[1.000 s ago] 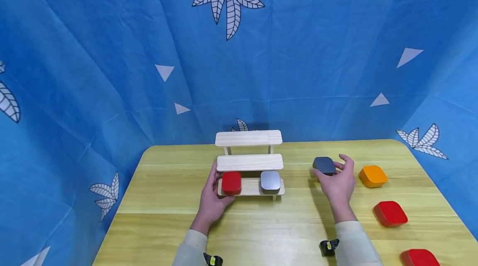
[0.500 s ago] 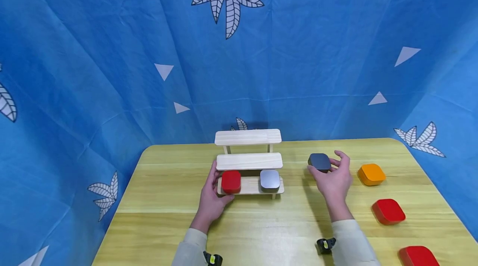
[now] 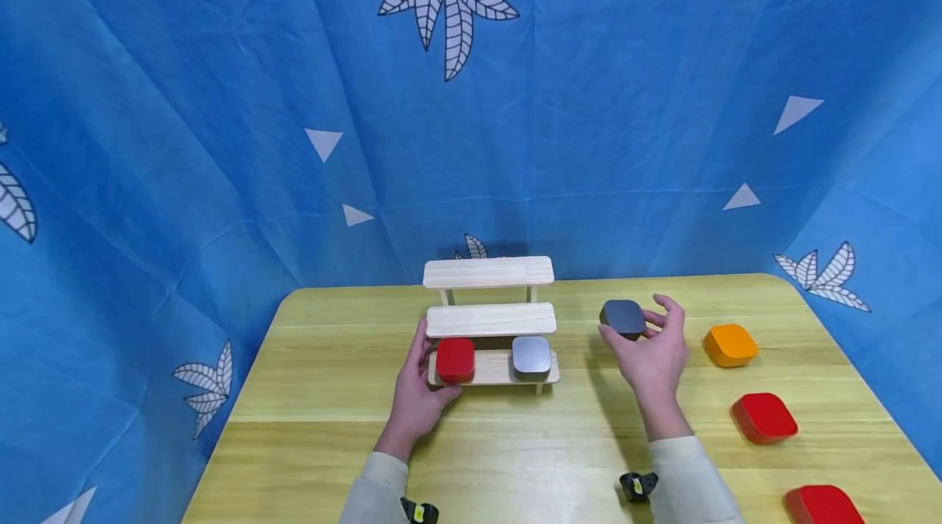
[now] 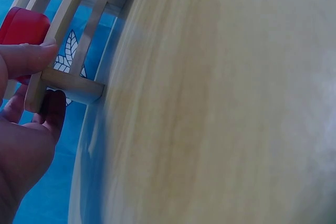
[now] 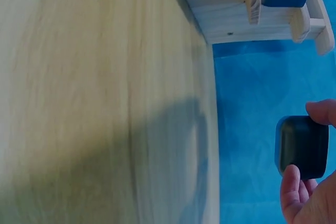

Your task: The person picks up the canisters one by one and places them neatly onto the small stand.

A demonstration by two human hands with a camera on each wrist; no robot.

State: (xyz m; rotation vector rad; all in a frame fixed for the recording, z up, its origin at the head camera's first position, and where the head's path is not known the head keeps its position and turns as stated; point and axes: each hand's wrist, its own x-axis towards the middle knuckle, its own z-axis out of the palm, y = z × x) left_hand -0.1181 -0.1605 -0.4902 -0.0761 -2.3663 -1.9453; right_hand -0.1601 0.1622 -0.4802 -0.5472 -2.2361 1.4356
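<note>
In the head view, my right hand [image 3: 657, 352] pinches a dark grey rounded-square box [image 3: 622, 319] between thumb and fingers, right of a three-tier wooden display stand [image 3: 491, 319]. The right wrist view shows that box [image 5: 302, 148] above the tabletop, its shadow cast on the wood. My left hand [image 3: 418, 401] grips the left end of the stand's lowest step; in the left wrist view the thumb [image 4: 31, 59] lies on top and the fingers are underneath. On that step sit a red box [image 3: 455, 360] at the left and a silver-grey box [image 3: 531, 356] at the right.
An orange box [image 3: 730, 346], a red box [image 3: 764, 418] and another red box [image 3: 823, 504] lie along the right side of the wooden table [image 3: 309, 393]. A blue patterned cloth [image 3: 611, 99] hangs right behind the table's far edge.
My right hand has moved a little to the left with the dark grey box, nearer the stand. The left hand and the stand have stayed in place.
</note>
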